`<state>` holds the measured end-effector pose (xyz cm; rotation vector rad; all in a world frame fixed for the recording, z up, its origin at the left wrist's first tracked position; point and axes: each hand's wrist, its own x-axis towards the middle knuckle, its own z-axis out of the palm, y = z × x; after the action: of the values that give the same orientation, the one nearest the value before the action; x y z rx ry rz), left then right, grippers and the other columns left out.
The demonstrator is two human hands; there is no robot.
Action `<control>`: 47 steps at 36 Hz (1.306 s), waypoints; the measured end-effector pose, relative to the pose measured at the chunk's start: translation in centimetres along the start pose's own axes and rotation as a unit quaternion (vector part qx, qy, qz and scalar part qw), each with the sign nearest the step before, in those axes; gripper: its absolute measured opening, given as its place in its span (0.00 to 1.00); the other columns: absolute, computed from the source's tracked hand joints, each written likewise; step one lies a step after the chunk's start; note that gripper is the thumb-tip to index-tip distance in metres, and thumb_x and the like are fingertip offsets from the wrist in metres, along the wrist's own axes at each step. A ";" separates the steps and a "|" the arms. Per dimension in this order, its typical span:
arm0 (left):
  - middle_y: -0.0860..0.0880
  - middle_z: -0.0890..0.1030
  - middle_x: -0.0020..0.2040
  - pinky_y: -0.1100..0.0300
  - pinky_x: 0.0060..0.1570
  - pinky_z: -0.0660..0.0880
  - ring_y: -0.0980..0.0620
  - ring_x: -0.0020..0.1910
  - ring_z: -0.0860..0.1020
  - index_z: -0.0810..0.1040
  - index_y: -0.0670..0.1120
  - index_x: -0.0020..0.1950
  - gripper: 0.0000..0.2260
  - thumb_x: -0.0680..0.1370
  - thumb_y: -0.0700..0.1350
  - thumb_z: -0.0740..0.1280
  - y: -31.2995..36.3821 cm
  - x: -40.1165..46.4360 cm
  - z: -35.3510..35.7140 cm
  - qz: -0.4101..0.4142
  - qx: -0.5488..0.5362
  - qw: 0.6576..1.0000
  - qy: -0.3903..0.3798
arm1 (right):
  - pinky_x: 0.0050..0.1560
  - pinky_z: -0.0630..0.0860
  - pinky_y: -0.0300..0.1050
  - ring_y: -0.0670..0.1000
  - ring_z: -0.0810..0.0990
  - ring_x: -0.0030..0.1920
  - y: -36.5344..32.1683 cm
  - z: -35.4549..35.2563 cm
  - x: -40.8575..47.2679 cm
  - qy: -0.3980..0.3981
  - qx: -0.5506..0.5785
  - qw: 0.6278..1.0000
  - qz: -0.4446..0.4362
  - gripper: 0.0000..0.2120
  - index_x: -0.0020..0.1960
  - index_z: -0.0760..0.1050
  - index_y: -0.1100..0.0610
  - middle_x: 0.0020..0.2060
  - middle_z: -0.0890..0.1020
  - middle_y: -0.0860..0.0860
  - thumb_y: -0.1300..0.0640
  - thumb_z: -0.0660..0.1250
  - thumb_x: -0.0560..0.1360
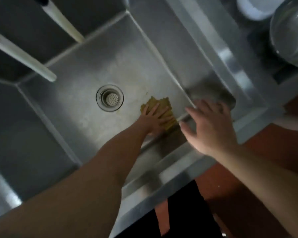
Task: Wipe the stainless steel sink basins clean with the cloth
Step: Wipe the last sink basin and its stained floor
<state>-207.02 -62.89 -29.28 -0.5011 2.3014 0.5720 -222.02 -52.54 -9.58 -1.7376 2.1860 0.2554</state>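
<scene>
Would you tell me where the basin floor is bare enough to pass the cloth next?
Bare floor lies left of the drain and behind it toward the two spouts. The near right corner is crowded: the left hand presses the cloth there, with the right hand at the rim.

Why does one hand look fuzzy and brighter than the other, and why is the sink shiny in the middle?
Head view: the right hand is smeared, probably by motion blur, and looks paler; the left hand, flat on the yellow cloth, is sharper and darker. Light glares off the basin floor near the drain, while its side walls fall into shadow.
</scene>
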 end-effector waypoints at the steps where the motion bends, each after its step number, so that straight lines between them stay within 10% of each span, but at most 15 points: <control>1: 0.54 0.35 0.81 0.33 0.73 0.35 0.41 0.79 0.34 0.41 0.66 0.79 0.28 0.82 0.66 0.48 -0.4 -0.8 0.7 0.000 0.011 1.000 0.003 | 0.65 0.65 0.58 0.57 0.75 0.64 -0.1 0.3 0.2 0.001 -0.009 1.000 0.005 0.26 0.59 0.80 0.54 0.61 0.80 0.55 0.38 0.55 0.75; 18: 0.53 0.50 0.82 0.33 0.73 0.53 0.39 0.80 0.48 0.59 0.67 0.77 0.26 0.79 0.55 0.61 -3.0 -11.4 1.8 0.058 0.215 0.968 -0.116 | 0.54 0.70 0.54 0.58 0.80 0.46 -0.4 1.2 0.6 0.049 -0.057 0.997 0.008 0.25 0.55 0.78 0.58 0.46 0.84 0.56 0.43 0.51 0.73; 20: 0.49 0.73 0.68 0.41 0.62 0.68 0.39 0.69 0.68 0.73 0.59 0.66 0.22 0.73 0.61 0.64 -2.2 -11.4 0.3 0.073 0.234 0.967 -0.070 | 0.53 0.70 0.54 0.59 0.80 0.45 -0.3 1.3 0.5 0.060 -0.058 0.996 0.003 0.25 0.54 0.78 0.58 0.46 0.83 0.57 0.44 0.51 0.73; 25: 0.55 0.76 0.51 0.49 0.65 0.64 0.49 0.57 0.73 0.83 0.54 0.45 0.12 0.64 0.54 0.70 -2.7 -12.9 0.6 0.062 0.247 0.965 -0.062 | 0.53 0.69 0.55 0.58 0.80 0.44 -0.1 1.2 0.7 0.068 -0.070 0.995 -0.007 0.25 0.56 0.76 0.58 0.45 0.83 0.57 0.44 0.50 0.73; 30: 0.53 0.80 0.56 0.53 0.71 0.60 0.46 0.66 0.69 0.82 0.50 0.47 0.10 0.76 0.53 0.63 -3.8 -13.8 3.1 -0.030 0.002 1.000 -0.004 | 0.52 0.69 0.55 0.58 0.79 0.41 -0.2 1.4 0.8 0.077 -0.074 0.994 -0.005 0.23 0.57 0.74 0.56 0.41 0.82 0.57 0.45 0.50 0.72; 32: 0.46 0.82 0.56 0.52 0.64 0.71 0.43 0.61 0.76 0.81 0.47 0.51 0.09 0.78 0.50 0.64 -3.7 -14.2 2.7 -0.178 -0.259 0.949 0.035 | 0.52 0.69 0.54 0.57 0.79 0.40 -0.1 1.4 0.8 0.082 -0.073 0.994 -0.003 0.23 0.56 0.74 0.56 0.39 0.82 0.56 0.46 0.49 0.72; 36: 0.42 0.75 0.66 0.44 0.63 0.75 0.39 0.62 0.77 0.69 0.52 0.71 0.28 0.71 0.54 0.69 -3.3 -14.1 2.4 -0.438 -0.510 0.734 0.091 | 0.50 0.68 0.53 0.57 0.79 0.38 -0.1 1.4 0.7 0.084 -0.070 0.994 -0.003 0.22 0.55 0.74 0.57 0.38 0.81 0.56 0.46 0.49 0.72; 38: 0.40 0.64 0.75 0.44 0.70 0.69 0.38 0.72 0.69 0.51 0.50 0.81 0.40 0.76 0.54 0.69 -2.8 -13.4 2.5 -0.487 -0.611 0.620 0.067 | 0.50 0.68 0.52 0.57 0.79 0.38 -0.1 1.4 0.7 0.080 -0.070 0.994 -0.002 0.22 0.55 0.74 0.57 0.38 0.82 0.56 0.46 0.49 0.72; 40: 0.40 0.64 0.77 0.44 0.70 0.70 0.40 0.73 0.69 0.56 0.44 0.81 0.34 0.79 0.50 0.67 -2.5 -12.2 3.2 -0.467 -0.707 0.529 0.050 | 0.51 0.68 0.52 0.57 0.80 0.40 -0.2 1.3 0.7 0.077 -0.069 0.995 -0.004 0.23 0.55 0.75 0.57 0.39 0.82 0.56 0.45 0.50 0.73; 43: 0.41 0.62 0.79 0.41 0.74 0.64 0.39 0.77 0.63 0.60 0.43 0.80 0.32 0.79 0.54 0.62 -1.6 -10.1 4.1 -0.471 -0.720 0.507 0.052 | 0.51 0.69 0.53 0.56 0.80 0.41 -0.2 1.1 0.7 0.066 -0.080 0.995 -0.004 0.23 0.56 0.75 0.56 0.40 0.83 0.56 0.44 0.50 0.74; 47: 0.43 0.39 0.81 0.38 0.77 0.42 0.37 0.80 0.41 0.38 0.44 0.82 0.44 0.79 0.67 0.56 -0.8 -8.0 4.5 -0.562 -0.640 0.522 0.053 | 0.50 0.67 0.52 0.56 0.80 0.41 -0.1 1.0 0.6 0.058 -0.080 0.995 -0.009 0.22 0.58 0.74 0.56 0.40 0.82 0.55 0.44 0.51 0.74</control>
<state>-198.79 -59.69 -26.72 -2.4217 0.6744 1.3791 -221.92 -52.79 -10.75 -1.9009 2.2859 0.3431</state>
